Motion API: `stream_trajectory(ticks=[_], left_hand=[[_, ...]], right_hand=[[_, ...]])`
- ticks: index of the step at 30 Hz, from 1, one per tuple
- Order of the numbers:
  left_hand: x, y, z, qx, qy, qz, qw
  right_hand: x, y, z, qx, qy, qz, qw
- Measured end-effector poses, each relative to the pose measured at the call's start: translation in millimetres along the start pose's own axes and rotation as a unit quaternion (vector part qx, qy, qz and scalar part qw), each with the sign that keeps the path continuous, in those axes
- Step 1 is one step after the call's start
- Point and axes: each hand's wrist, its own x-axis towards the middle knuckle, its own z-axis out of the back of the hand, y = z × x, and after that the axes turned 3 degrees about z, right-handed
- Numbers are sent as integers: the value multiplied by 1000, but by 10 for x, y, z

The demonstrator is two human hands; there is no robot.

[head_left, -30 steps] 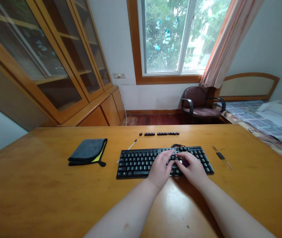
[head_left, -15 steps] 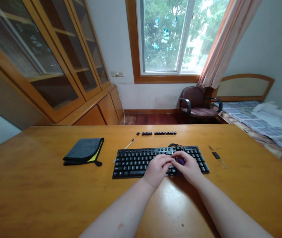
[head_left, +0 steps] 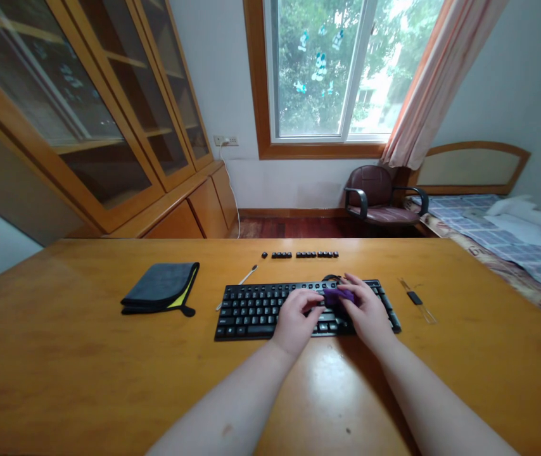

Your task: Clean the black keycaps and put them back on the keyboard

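Observation:
A black keyboard lies on the desk, and both my hands are over its right half. My right hand has a soft purple cloth between thumb and fingers. Just left of the cloth, my left hand is curled, with its fingertips close to the cloth's edge; anything small in its pinch is too small to make out. Behind the keyboard, a row of loose black keycaps lies near the desk's far edge. The keys under my hands are partly hidden.
A folded grey cloth with a yellow inside lies left of the keyboard. A thin brush rests behind the keyboard's left part. A wire keycap puller lies to the right. Beyond the desk stands an office chair.
My fingertips, together before, have drawn a little apart. The purple cloth has come up from under my right hand and now shows between both hands.

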Motion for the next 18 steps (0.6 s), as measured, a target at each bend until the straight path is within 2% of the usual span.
stream_trajectory(ticks=[3, 7, 10, 14, 18], left_hand=[[-2, -9, -5, -27, -1, 8, 1000], [-13, 2, -31, -62, 7, 55, 997], [-23, 18, -62, -99, 21, 89, 991], [-22, 5, -89, -127, 44, 113, 984], [0, -22, -76, -139, 23, 136, 981]], right_hand=[[-1, 33, 18, -23, 12, 3, 1000], [-11, 69, 26, -34, 16, -75, 996], [-21, 89, 10, -30, 19, -98, 995], [-52, 121, -30, 105, 65, -116, 986], [-84, 160, -49, 270, 120, -151, 943]])
